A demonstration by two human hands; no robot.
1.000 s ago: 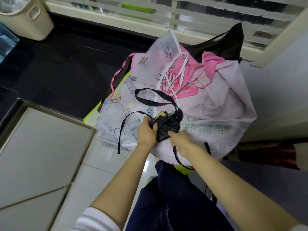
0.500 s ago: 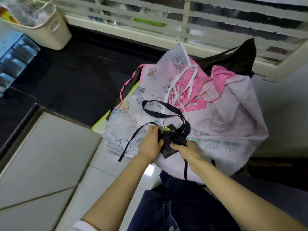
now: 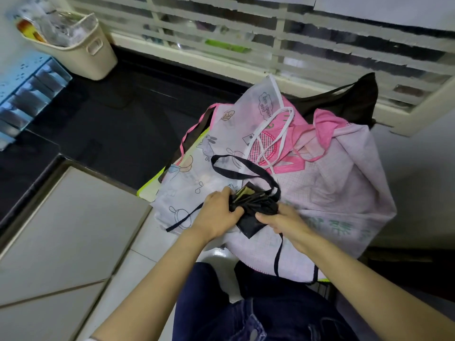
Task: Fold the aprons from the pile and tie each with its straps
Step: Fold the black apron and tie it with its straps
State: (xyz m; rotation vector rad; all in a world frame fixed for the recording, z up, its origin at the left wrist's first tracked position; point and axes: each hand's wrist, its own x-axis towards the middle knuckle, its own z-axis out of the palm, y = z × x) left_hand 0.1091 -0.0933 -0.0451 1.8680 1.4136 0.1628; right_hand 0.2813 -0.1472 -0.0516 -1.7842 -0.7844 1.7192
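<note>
Nearest the camera are the person's legs in dark blue jeans [image 3: 258, 311], with both bare forearms reaching forward over them. The left hand [image 3: 219, 212] grips the left side of the folded black apron [image 3: 253, 210], its fingers curled over the far edge and the thumb pressed against the near side. The right hand [image 3: 283, 221] pinches the bundle's right side, fingers bent and closed on the cloth. The bundle sits on the near edge of the pile of aprons [image 3: 344, 205], between the two hands, gathered into tight pleats with one flat corner pointing toward the person. A black strap [image 3: 242, 166] loops up and away from it across a white cartoon-print apron [image 3: 194, 166]; one end trails left past the left wrist, and another hangs down off the pile beneath the right wrist. Further back lie a pale pink checked apron [image 3: 327, 183], a brighter pink one [image 3: 325, 124] crossed by a thin white strap [image 3: 285, 134], and a dark apron [image 3: 349, 102] at the rear — all heaped together. A pale tiled floor [image 3: 61, 230] lies to the left, and beyond it are a beige basket [image 3: 86, 57], blue drawers [image 3: 29, 94] and a slatted window [image 3: 270, 45].
</note>
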